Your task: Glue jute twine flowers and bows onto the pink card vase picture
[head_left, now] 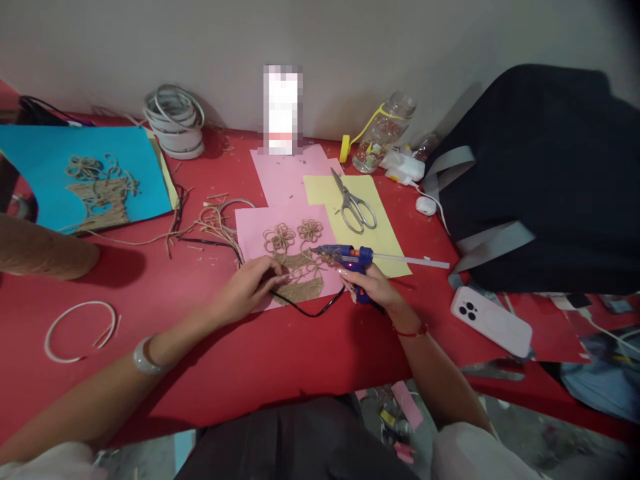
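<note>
1. Blue plastic fills the right grip (369, 283): I have it clasped around the handle of a glue gun (353, 256), whose nozzle points left over the twine work.
2. A translucent glue stick (413, 260) juts from the gun's rear, towards the right.
3. The left grip (256, 283) rests with bent fingers at the left side of the twine work; I cannot tell whether it pinches a strand.
4. Between my two grips, the twine work (300, 291) lies on a pink sheet (246, 223), with two looped twine flowers (280, 237) at its top.
5. A black cord (314, 315) sags along the sheet's near edge.
6. Just beyond the gun, metal scissors (356, 208) lie open on a yellow sheet (387, 230).
7. To the left I see loose twine (216, 217), then a blue sheet (47, 177) bearing another twine piece (107, 203).
8. Farther out on the red bench (280, 360) are a pale coil (183, 141) near the wall, a clear bottle (383, 133), a pale phone (493, 322) and, on the right, a dark bag (545, 173).
</note>
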`<state>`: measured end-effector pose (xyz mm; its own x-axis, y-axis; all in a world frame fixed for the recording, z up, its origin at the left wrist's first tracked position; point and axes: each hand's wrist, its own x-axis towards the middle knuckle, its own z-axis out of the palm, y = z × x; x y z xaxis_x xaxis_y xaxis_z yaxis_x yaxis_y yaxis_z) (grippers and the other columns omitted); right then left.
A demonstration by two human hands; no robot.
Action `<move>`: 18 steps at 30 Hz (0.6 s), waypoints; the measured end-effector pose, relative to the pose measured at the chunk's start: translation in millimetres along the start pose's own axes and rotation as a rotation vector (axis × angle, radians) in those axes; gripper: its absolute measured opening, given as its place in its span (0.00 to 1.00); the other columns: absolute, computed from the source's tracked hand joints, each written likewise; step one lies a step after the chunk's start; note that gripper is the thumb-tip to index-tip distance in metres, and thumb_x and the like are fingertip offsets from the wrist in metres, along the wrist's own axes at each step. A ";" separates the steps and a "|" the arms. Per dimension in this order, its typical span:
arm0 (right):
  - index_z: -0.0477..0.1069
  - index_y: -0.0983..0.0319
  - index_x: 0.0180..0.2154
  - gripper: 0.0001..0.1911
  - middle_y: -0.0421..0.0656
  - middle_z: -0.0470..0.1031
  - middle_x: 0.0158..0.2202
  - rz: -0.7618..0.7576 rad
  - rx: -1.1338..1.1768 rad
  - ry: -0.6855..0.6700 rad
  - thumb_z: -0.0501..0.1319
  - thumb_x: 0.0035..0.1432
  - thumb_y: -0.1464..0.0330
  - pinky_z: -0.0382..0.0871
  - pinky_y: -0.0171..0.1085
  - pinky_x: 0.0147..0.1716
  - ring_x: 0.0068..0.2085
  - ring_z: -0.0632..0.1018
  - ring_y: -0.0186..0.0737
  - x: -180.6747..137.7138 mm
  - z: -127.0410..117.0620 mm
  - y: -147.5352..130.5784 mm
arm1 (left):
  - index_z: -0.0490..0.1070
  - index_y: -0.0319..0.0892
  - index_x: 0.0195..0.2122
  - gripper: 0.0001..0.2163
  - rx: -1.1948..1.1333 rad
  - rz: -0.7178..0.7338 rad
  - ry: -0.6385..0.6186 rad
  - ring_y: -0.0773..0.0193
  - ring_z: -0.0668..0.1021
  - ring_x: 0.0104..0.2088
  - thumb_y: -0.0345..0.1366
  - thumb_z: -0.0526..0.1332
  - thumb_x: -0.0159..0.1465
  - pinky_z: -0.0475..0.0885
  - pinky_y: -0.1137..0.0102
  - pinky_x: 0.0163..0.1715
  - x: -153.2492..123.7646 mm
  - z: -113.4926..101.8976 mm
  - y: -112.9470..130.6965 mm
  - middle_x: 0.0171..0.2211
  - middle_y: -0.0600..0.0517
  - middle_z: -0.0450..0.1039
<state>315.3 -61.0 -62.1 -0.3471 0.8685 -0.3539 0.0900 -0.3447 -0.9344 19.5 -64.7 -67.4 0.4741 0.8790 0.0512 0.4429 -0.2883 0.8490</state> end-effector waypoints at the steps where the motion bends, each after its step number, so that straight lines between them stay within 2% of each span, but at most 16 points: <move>1: 0.72 0.63 0.47 0.25 0.31 0.64 0.19 0.003 -0.007 0.003 0.68 0.55 0.52 0.66 0.31 0.14 0.16 0.66 0.29 -0.1 0.2 -0.5 | 0.66 0.43 0.37 0.09 0.007 0.001 -0.001 0.62 0.77 0.38 0.41 0.57 0.73 0.69 0.69 0.40 0.1 0.2 -0.3 0.37 0.52 0.76; 8: 0.74 0.63 0.47 0.26 0.32 0.66 0.19 0.024 -0.038 0.012 0.70 0.53 0.53 0.66 0.31 0.14 0.16 0.68 0.30 -2.0 -3.0 -0.8 | 0.66 0.44 0.38 0.10 0.004 0.002 -0.006 0.62 0.77 0.38 0.44 0.57 0.73 0.69 0.68 0.40 -0.1 1.0 -1.8 0.38 0.51 0.76; 18: 0.75 0.64 0.44 0.22 0.32 0.66 0.19 0.068 -0.035 0.026 0.70 0.50 0.60 0.66 0.30 0.14 0.16 0.69 0.31 -5.6 -9.6 -1.9 | 0.66 0.44 0.38 0.10 0.011 0.021 -0.009 0.61 0.77 0.38 0.44 0.56 0.73 0.69 0.68 0.40 -0.4 -0.5 -1.6 0.37 0.51 0.75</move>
<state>326.0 -61.7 -58.7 -0.3148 0.8527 -0.4169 0.1455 -0.3906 -0.9090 18.2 -64.4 -68.5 0.4903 0.8692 0.0643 0.4411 -0.3111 0.8418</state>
